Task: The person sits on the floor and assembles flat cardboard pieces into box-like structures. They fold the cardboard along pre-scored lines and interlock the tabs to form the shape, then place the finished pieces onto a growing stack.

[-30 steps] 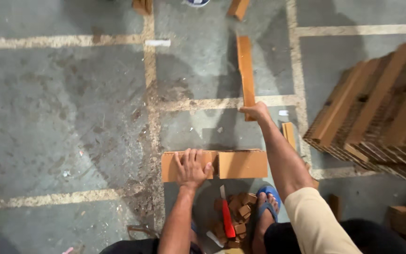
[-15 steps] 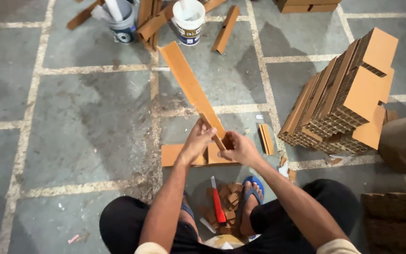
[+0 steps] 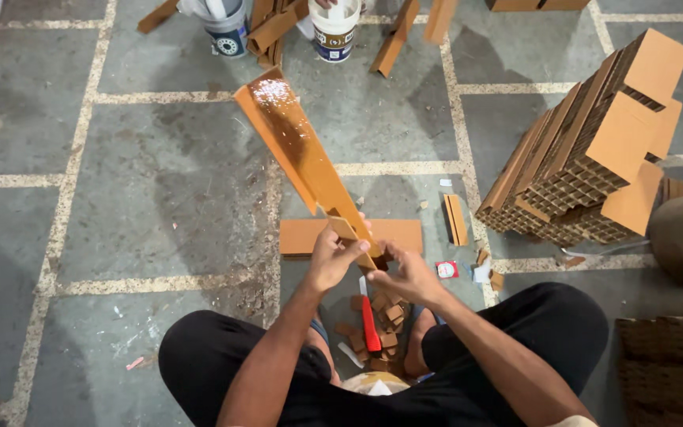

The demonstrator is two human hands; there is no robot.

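Cardboard strip point(image 3: 302, 150) slanting up-left, near end between left hand point(image 3: 333, 257) and right hand point(image 3: 409, 277).

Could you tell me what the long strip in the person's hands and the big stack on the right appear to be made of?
The long strip, held by the left hand and right hand, looks like brown cardboard; its far end shines wet, perhaps with glue. The stack looks like corrugated cardboard: its cut ends show rows of small cells, and its faces are matt brown.
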